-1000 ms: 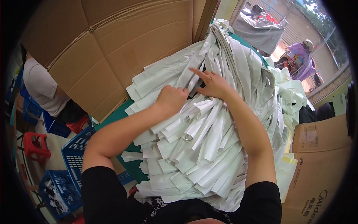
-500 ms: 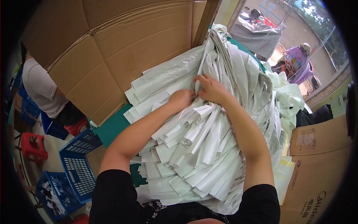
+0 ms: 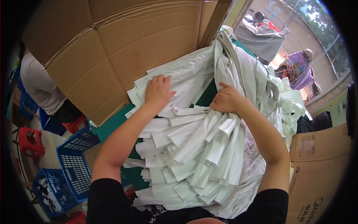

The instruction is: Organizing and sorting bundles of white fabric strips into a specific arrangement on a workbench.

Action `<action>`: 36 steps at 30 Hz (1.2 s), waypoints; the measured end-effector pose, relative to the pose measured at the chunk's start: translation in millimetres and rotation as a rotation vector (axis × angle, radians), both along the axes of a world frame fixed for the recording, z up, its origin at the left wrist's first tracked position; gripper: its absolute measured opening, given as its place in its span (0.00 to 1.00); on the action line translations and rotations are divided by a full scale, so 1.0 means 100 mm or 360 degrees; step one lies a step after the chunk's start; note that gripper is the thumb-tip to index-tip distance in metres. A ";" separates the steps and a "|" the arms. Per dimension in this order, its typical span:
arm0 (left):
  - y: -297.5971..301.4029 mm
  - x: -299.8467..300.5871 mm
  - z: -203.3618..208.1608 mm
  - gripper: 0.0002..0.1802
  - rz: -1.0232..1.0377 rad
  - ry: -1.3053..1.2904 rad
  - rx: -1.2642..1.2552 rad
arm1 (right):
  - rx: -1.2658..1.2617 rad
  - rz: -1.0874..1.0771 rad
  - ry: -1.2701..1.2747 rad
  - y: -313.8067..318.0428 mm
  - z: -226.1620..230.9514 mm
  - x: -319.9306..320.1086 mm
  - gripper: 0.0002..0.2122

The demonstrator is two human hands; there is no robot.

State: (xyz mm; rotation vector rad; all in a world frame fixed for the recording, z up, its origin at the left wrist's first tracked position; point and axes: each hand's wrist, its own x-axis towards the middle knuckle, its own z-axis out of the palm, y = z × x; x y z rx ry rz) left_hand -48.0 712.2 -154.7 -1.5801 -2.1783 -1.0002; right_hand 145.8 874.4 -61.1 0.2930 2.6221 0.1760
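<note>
A big heap of long, glossy white strips (image 3: pixel 194 145) spreads over a green work surface (image 3: pixel 207 95). They look like thin film or coated paper; the exact material I cannot make out. My right hand (image 3: pixel 227 100) is closed round a gathered bunch near the heap's middle, and the loose ends fan out toward me. Farther left, my left hand (image 3: pixel 158 90) lies over another layer of strips (image 3: pixel 186 69) by the cardboard, its fingers stretched and thumb apart, gripping nothing visible. Green shows in the gap between this layer and the bunch. Thick folds of strips (image 3: pixel 246 71) run up the far right.
Tall cardboard sheets (image 3: pixel 149 37) wall off the far left. A cardboard box (image 3: pixel 317 168) stands at the right. Blue crates (image 3: pixel 76 168) and a red stool (image 3: pixel 31 142) are on the floor at left, near a seated person (image 3: pixel 39 82). Beyond the opening stands a covered vehicle (image 3: pixel 261 35).
My left hand has left the bunch and moved left and away onto the far layer. My right hand has shifted slightly right with the bunch, baring green surface between them.
</note>
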 end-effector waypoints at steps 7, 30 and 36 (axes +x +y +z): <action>0.22 -0.03 0.27 0.20 -0.0222 -0.0084 -0.0856 | -0.0182 -0.0016 0.0095 0.02 0.00 0.02 0.15; 0.49 0.02 -0.07 0.10 -0.0091 0.0078 -0.0477 | -0.0350 0.0161 0.0601 0.13 -0.18 0.12 0.12; 0.67 -0.48 0.24 0.19 0.0113 0.0017 -0.0768 | -0.0322 0.0149 0.0639 0.12 -0.16 0.10 0.12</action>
